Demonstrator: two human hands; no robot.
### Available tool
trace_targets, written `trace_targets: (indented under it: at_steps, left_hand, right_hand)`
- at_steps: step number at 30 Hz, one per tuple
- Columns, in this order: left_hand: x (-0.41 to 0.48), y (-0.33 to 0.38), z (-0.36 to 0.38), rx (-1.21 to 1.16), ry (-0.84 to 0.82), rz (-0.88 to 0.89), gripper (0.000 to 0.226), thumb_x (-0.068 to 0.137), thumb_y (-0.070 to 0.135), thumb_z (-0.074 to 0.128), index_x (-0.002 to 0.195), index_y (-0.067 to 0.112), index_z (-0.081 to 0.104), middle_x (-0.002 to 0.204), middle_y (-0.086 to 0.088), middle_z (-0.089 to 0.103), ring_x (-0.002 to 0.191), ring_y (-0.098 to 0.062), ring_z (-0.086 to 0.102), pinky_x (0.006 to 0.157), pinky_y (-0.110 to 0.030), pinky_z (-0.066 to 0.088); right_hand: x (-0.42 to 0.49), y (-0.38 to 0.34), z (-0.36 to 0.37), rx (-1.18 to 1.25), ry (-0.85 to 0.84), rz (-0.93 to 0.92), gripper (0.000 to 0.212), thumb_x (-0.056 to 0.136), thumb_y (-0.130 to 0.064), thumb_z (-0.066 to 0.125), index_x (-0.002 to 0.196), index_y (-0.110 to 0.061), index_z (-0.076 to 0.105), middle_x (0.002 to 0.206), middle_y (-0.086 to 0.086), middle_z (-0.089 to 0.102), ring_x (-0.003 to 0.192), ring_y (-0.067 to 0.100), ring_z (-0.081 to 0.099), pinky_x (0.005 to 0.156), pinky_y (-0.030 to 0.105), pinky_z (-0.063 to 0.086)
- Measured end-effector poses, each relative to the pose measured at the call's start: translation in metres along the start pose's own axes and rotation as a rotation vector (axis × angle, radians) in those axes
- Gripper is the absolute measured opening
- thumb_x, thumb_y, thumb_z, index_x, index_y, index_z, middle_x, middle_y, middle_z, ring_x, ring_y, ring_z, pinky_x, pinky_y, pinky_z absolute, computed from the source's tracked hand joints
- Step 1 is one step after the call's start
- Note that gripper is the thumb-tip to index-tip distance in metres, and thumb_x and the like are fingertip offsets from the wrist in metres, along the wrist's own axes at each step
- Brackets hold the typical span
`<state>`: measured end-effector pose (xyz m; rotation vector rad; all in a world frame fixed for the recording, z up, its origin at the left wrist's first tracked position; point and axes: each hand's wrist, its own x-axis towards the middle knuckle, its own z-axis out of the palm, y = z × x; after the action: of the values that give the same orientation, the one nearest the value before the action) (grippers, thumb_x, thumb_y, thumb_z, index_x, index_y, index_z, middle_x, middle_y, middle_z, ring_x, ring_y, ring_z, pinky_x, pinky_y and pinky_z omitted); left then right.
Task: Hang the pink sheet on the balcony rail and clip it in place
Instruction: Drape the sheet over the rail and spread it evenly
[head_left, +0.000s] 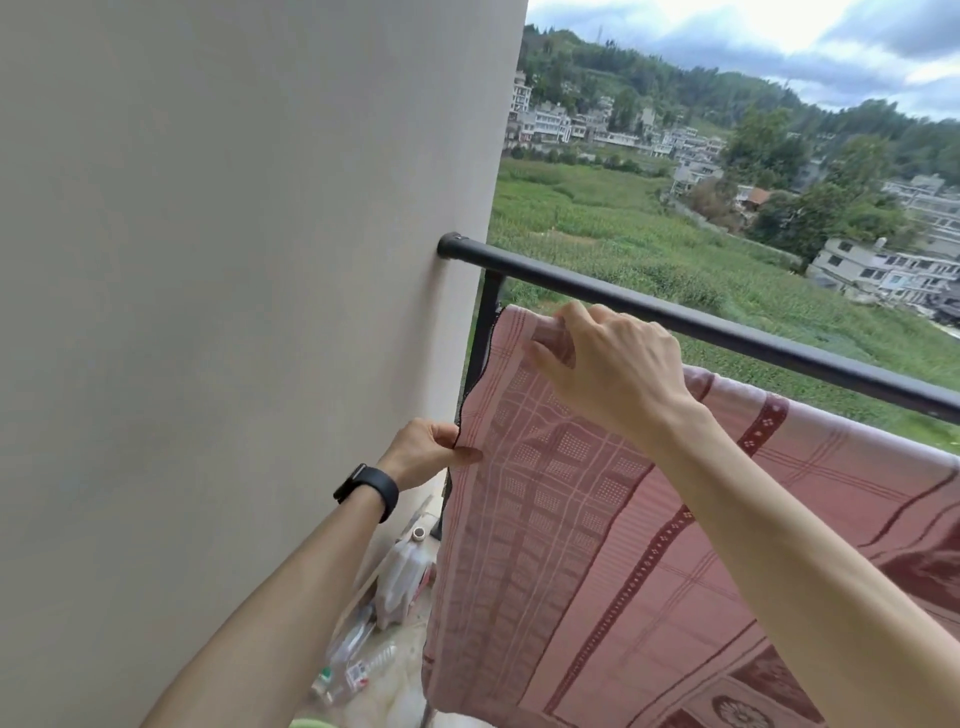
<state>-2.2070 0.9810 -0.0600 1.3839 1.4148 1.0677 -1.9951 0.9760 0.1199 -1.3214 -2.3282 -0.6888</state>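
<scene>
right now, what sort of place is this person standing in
Most likely an upper-floor home balcony. A black metal rail runs out from a plain beige wall, green fields and houses lie below beyond it, and a pink sheet hangs along the railing.

floor (402, 636) with plastic bottles (363, 665), pink sheet (597, 519) hanging

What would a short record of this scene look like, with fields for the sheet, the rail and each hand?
pink sheet: draped just below the rail, support hidden
balcony rail: black, nothing on it
left hand: pinches the sheet's left edge
right hand: fingers curled on the sheet's top fold; perhaps a clear clip, unclear
plastic bottles: on the floor by the wall
</scene>
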Motion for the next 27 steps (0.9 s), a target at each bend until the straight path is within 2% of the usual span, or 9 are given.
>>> trace_targets:
  at_steps: [3, 6, 8, 12, 15, 17, 20, 24, 27]
  left_hand:
    - [-0.012, 0.026, 0.013, -0.052, -0.027, 0.018, 0.031, 0.070, 0.007, 0.073, 0.100, 0.015, 0.073, 0.095, -0.004, 0.074, 0.086, -0.013, 0.069, 0.084, -0.034, 0.051]
    - [-0.024, 0.071, 0.019, -0.223, -0.095, 0.107, 0.051, 0.073, 0.027, 0.075, 0.122, 0.021, 0.061, 0.115, -0.004, 0.071, 0.105, -0.017, 0.066, 0.088, -0.037, 0.048]
    - [-0.030, 0.100, 0.024, -0.337, -0.114, 0.200, 0.049, 0.083, 0.037, 0.074, 0.126, 0.020, 0.060, 0.120, -0.009, 0.069, 0.110, -0.024, 0.066, 0.091, -0.042, 0.052]
    - [-0.017, 0.107, 0.056, -0.490, 0.159, 0.235, 0.028, 0.085, 0.032, 0.072, 0.102, 0.010, 0.070, 0.090, -0.005, 0.074, 0.080, -0.018, 0.070, 0.072, -0.031, 0.055]
    - [-0.019, 0.100, 0.063, -0.539, 0.243, 0.216, 0.013, 0.087, 0.027, 0.071, 0.089, 0.014, 0.071, 0.082, 0.000, 0.071, 0.072, -0.013, 0.066, 0.063, -0.026, 0.052]
    - [-0.022, 0.101, 0.062, -0.512, 0.277, 0.223, 0.015, 0.083, 0.032, 0.074, 0.083, 0.017, 0.073, 0.082, 0.000, 0.072, 0.074, -0.015, 0.065, 0.066, -0.028, 0.052]
    - [-0.026, 0.108, 0.062, -0.468, 0.313, 0.225, 0.013, 0.086, 0.031, 0.072, 0.080, 0.020, 0.072, 0.077, 0.003, 0.071, 0.073, -0.015, 0.063, 0.069, -0.029, 0.053]
    - [-0.037, 0.120, 0.065, -0.358, 0.329, 0.192, 0.012, 0.093, 0.029, 0.066, 0.087, 0.019, 0.070, 0.076, 0.007, 0.068, 0.075, -0.013, 0.063, 0.073, -0.029, 0.052]
    - [-0.028, 0.129, 0.068, -0.050, 0.550, 0.220, 0.011, 0.095, 0.033, 0.055, 0.098, 0.025, 0.063, 0.096, 0.005, 0.067, 0.096, -0.020, 0.064, 0.086, -0.040, 0.051]
  right_hand:
    - [-0.021, 0.014, -0.002, -0.029, -0.024, 0.023, 0.048, 0.098, -0.065, 0.028, 0.101, -0.020, 0.047, 0.087, -0.001, 0.062, 0.067, 0.021, 0.056, 0.060, 0.034, 0.038]
    - [-0.033, 0.018, -0.002, -0.023, -0.024, -0.013, 0.050, 0.099, -0.064, 0.026, 0.107, -0.020, 0.048, 0.092, -0.001, 0.064, 0.065, 0.019, 0.050, 0.056, 0.032, 0.037]
    - [-0.040, 0.020, -0.009, 0.061, -0.050, -0.041, 0.053, 0.098, -0.064, 0.026, 0.117, -0.021, 0.050, 0.100, 0.000, 0.064, 0.073, 0.020, 0.055, 0.061, 0.032, 0.037]
    - [-0.076, 0.057, 0.006, 0.120, -0.001, 0.046, 0.054, 0.100, -0.062, 0.026, 0.126, -0.025, 0.053, 0.110, -0.001, 0.066, 0.092, 0.020, 0.064, 0.071, 0.033, 0.038]
    - [-0.119, 0.098, 0.006, 0.043, -0.002, 0.201, 0.060, 0.100, -0.065, 0.014, 0.090, -0.024, 0.056, 0.077, -0.006, 0.061, 0.065, 0.015, 0.056, 0.066, 0.032, 0.038]
    - [-0.144, 0.125, -0.001, -0.023, 0.027, 0.302, 0.062, 0.100, -0.067, 0.011, 0.071, -0.023, 0.046, 0.062, -0.009, 0.049, 0.056, 0.016, 0.049, 0.064, 0.032, 0.036]
    - [-0.174, 0.151, -0.006, -0.087, 0.068, 0.415, 0.066, 0.100, -0.065, 0.009, 0.065, -0.022, 0.044, 0.058, -0.008, 0.046, 0.057, 0.019, 0.049, 0.072, 0.036, 0.035]
    - [-0.191, 0.160, -0.005, -0.108, 0.130, 0.452, 0.066, 0.101, -0.060, 0.013, 0.081, -0.020, 0.060, 0.072, 0.000, 0.062, 0.071, 0.024, 0.058, 0.084, 0.043, 0.036]
    - [-0.179, 0.157, 0.002, -0.114, 0.157, 0.463, 0.059, 0.102, -0.056, 0.020, 0.086, -0.020, 0.063, 0.076, 0.000, 0.064, 0.073, 0.026, 0.059, 0.081, 0.042, 0.037]
